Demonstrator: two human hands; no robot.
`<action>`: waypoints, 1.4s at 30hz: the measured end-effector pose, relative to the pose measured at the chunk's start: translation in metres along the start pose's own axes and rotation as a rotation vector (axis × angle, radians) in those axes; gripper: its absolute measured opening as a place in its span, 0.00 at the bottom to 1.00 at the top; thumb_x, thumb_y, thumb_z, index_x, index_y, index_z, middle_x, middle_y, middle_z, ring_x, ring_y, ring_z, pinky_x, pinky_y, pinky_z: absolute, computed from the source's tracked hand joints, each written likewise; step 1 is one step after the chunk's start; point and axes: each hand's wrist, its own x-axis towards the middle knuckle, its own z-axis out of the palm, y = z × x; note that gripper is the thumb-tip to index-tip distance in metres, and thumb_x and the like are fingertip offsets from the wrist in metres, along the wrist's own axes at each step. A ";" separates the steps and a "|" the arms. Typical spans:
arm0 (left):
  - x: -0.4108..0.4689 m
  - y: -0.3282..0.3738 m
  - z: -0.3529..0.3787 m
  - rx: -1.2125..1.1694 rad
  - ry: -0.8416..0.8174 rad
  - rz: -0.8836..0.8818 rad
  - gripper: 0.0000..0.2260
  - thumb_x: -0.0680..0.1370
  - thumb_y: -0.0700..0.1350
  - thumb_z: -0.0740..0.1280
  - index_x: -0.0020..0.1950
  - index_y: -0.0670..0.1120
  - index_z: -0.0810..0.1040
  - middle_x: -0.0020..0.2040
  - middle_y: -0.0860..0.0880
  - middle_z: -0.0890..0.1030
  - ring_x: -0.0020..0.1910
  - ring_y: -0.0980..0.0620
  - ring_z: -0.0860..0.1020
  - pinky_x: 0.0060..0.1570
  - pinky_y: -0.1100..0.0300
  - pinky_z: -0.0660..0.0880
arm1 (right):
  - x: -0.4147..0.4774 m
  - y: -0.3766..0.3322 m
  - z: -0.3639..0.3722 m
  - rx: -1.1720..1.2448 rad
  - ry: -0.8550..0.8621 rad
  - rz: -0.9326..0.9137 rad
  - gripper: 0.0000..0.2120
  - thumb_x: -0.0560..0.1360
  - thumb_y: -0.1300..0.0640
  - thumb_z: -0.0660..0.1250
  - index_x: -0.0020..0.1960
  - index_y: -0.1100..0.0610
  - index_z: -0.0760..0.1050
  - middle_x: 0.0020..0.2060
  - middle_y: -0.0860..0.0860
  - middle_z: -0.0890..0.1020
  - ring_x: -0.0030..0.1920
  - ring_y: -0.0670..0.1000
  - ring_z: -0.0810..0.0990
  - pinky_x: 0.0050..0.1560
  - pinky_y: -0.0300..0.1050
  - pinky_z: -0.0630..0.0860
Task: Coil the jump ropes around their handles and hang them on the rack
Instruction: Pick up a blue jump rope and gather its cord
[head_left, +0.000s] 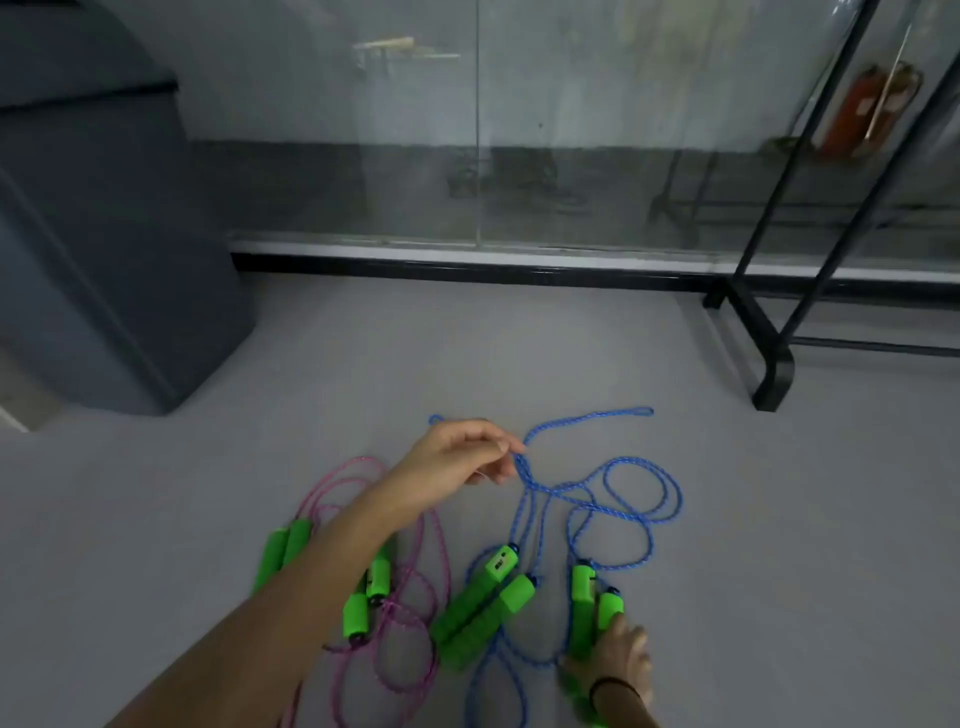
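Fingertips of left hand (506, 448): narrowed to a pinch on the blue rope (613, 499), where strands cross.
Right hand (615, 662): laid over the near ends of a green handle pair (584, 603); blur hides whether it grips.
Rope position: loose loops sprawl to the right of and beyond the pinch, trailing back to the handles.
Risk: pulling may cinch the crossed loops into a knot, or drag the neighbouring handles (483, 608).
Rack (769, 332): far right, well apart.

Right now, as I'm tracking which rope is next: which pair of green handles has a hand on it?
The rightmost pair of handles, held at its near end by the right hand; the left hand only pinches blue rope.
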 end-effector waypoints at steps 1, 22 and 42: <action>0.001 -0.002 -0.001 -0.003 0.006 0.018 0.10 0.79 0.40 0.61 0.44 0.51 0.80 0.31 0.57 0.81 0.33 0.61 0.77 0.39 0.63 0.68 | -0.004 -0.001 -0.004 0.003 -0.003 -0.035 0.45 0.66 0.42 0.70 0.72 0.56 0.49 0.60 0.55 0.66 0.63 0.56 0.72 0.63 0.50 0.70; 0.019 0.134 0.000 -0.104 0.052 -0.126 0.11 0.77 0.48 0.63 0.58 0.49 0.68 0.53 0.51 0.74 0.50 0.57 0.74 0.40 0.67 0.72 | -0.108 -0.150 -0.232 0.981 -0.026 -0.423 0.26 0.55 0.61 0.64 0.51 0.61 0.61 0.37 0.52 0.69 0.34 0.47 0.68 0.32 0.36 0.68; -0.125 0.711 -0.165 -0.357 -0.135 0.116 0.20 0.68 0.51 0.72 0.58 0.47 0.76 0.56 0.44 0.82 0.55 0.47 0.80 0.57 0.51 0.77 | -0.518 -0.372 -0.732 1.081 -0.119 -0.870 0.07 0.72 0.60 0.68 0.46 0.62 0.75 0.38 0.56 0.82 0.35 0.46 0.81 0.35 0.38 0.77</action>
